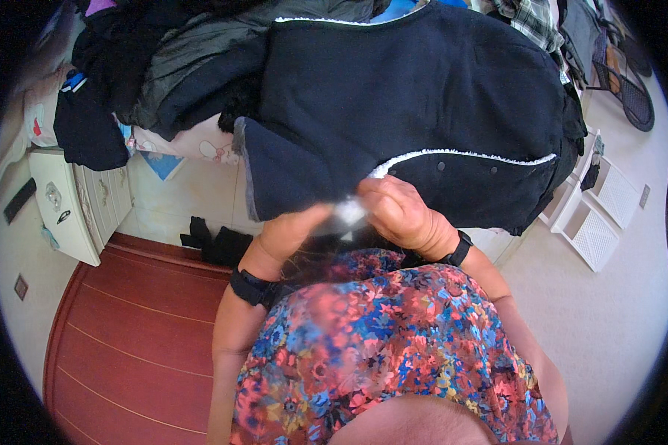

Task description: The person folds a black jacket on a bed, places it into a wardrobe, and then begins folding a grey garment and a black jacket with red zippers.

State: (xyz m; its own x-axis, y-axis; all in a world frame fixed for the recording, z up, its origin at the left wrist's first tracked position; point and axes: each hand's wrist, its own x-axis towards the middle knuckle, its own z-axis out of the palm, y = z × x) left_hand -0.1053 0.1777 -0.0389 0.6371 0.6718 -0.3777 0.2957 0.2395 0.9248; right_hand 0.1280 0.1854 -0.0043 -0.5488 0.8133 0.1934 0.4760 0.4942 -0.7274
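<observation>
A dark navy fleece-lined garment (423, 89) lies spread before me, with white fluffy trim along its edges and round snap buttons on the near panel. My right hand (401, 211) is closed on its near edge, where the white trim ends. Beside it, my left hand (293, 233) pinches at the same edge, its fingertips blurred. Between the two hands shows a smeared white patch of the fleece. Dark straps circle both my wrists. What lies under my fingers is hidden.
More dark clothes (193, 74) pile up at the far left. A white drawer cabinet (82, 200) stands at left, above a red-brown panel (141, 341). On the right are white perforated racks (594, 237) and dark sandals (631, 93) on the pale floor.
</observation>
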